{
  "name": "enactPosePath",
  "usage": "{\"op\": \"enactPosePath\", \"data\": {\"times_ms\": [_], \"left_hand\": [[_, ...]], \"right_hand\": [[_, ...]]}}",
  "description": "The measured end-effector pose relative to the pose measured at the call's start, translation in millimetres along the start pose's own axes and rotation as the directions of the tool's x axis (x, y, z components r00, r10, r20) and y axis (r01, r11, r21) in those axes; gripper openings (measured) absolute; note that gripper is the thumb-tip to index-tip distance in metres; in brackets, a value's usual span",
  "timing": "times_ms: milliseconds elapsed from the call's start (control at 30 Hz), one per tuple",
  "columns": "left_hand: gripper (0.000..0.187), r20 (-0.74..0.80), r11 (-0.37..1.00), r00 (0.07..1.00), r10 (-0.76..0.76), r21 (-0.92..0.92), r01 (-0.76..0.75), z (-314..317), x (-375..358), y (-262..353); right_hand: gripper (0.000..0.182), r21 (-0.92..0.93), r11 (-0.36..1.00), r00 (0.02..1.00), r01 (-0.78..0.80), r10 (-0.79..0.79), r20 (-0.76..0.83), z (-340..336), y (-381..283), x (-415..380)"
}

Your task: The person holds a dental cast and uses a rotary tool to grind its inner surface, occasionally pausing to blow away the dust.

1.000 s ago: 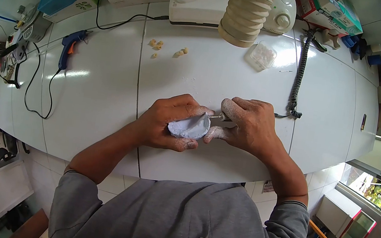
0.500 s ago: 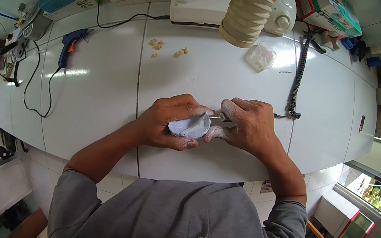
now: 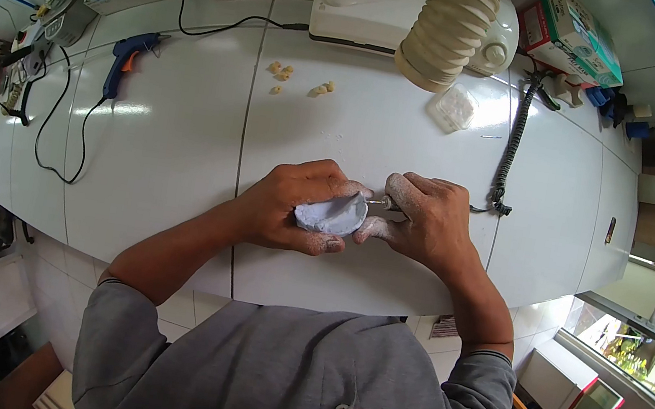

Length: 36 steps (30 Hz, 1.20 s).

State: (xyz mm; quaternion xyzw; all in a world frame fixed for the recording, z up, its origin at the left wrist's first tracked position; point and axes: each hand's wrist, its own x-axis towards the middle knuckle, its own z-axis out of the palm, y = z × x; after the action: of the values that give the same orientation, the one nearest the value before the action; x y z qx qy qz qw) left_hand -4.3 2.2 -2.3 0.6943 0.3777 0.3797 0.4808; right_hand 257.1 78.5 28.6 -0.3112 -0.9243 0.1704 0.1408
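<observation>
A pale blue-white plaster piece (image 3: 331, 215) is gripped in my left hand (image 3: 292, 204), with the fingers above it and the thumb side below. My right hand (image 3: 425, 221) is closed round a rotary handpiece (image 3: 392, 205), mostly hidden by the fingers. Its thin metal bit points left and meets the right edge of the plaster piece. White dust coats the fingertips of both hands. Both hands are just above the white table (image 3: 350, 280), near its front edge.
Small yellowish pieces (image 3: 281, 71) lie beyond my hands, near a clear plastic box (image 3: 453, 108). A ribbed hose (image 3: 448, 32) hangs over the back. A blue glue gun (image 3: 123, 62) lies left; a coiled black cable (image 3: 512, 147) runs at the right.
The camera view has shifted slightly, so the table items appear moved. Both hands keep their hold, and the bit still meets the right edge of the plaster piece.
</observation>
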Motion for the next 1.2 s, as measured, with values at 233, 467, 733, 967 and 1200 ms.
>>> {"op": "enactPosePath", "data": {"times_ms": [233,467,733,967,1200], "left_hand": [[0.071,-0.024,0.998,0.998,0.062,0.004,-0.061,2.7,-2.2,-8.8],[0.072,-0.025,0.997,0.997,0.073,0.014,-0.073,1.5,-1.1,-6.2],[0.071,-0.022,0.998,0.998,0.061,0.019,-0.061,0.7,-0.1,-2.2],[0.071,-0.033,0.997,0.996,0.08,0.015,-0.079,2.4,-0.5,-6.3],[0.073,-0.04,0.997,0.996,0.08,0.003,-0.08,3.5,-1.2,-8.6]], "right_hand": [[0.065,0.009,1.0,1.0,-0.014,0.014,-0.001,1.2,-1.5,0.3],[0.064,0.035,0.999,0.999,0.006,-0.005,-0.039,3.8,0.1,-0.4],[0.063,0.012,1.0,1.0,-0.011,0.011,-0.008,3.8,0.2,-0.9],[0.06,0.029,1.0,1.0,-0.007,0.008,-0.022,3.2,-0.5,-0.7],[0.06,0.021,1.0,1.0,-0.015,0.016,-0.027,3.1,-0.8,0.1]]}}
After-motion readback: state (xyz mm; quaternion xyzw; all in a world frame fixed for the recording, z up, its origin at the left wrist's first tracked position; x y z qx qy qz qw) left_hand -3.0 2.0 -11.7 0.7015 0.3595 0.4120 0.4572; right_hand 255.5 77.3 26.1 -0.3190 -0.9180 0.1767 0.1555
